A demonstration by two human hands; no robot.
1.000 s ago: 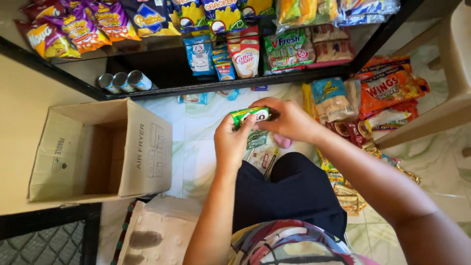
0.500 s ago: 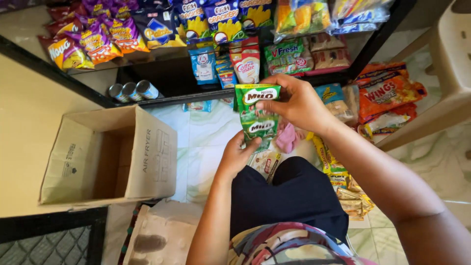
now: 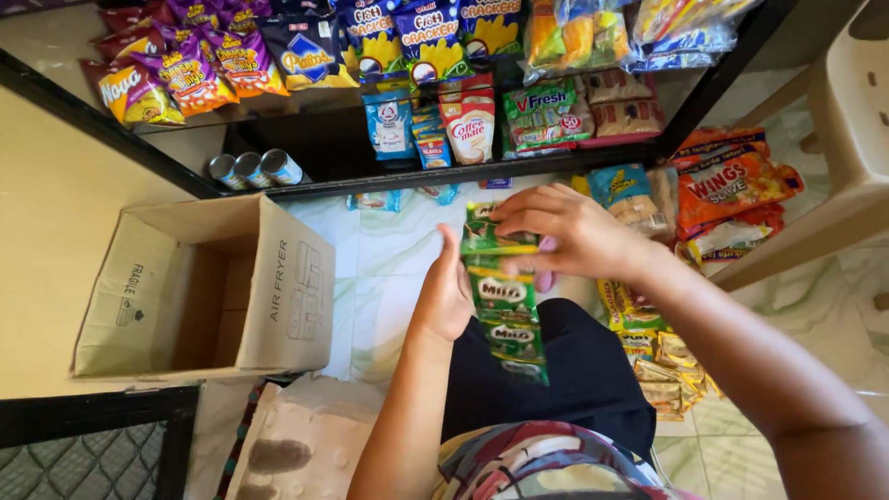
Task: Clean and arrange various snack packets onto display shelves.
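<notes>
Both hands are on one thing here, a strip of green drink-mix sachets (image 3: 502, 296) hanging in a chain over the person's lap. Right hand (image 3: 565, 231) has the top end, fingers curled over the top sachet and pinching it, so the strip dangles straight down toward the body from there. Left hand (image 3: 446, 294) is lower and off to the left side of the strip, palm flat against its edge about halfway down, fingers fairly straight rather than clamped, more steadying than gripping as far as I can tell. So the long axis runs from the right hand down toward the knees, roughly up-down in the view, and the free bottom end sits below both hands over the dark shorts (image 3: 574, 380). Right hand is the one really carrying it; left is nearer the middle and the loose tail. Out beyond the right hand's fingertips is the black shelf (image 3: 482, 171) with more snack packs and sachets. Off past the left hand there's an open cardboard box (image 3: 278, 287), looks hollow from here, on the floor. More orange and yellow snack packs (image 3: 732, 185) are piled out past the right forearm.
</notes>
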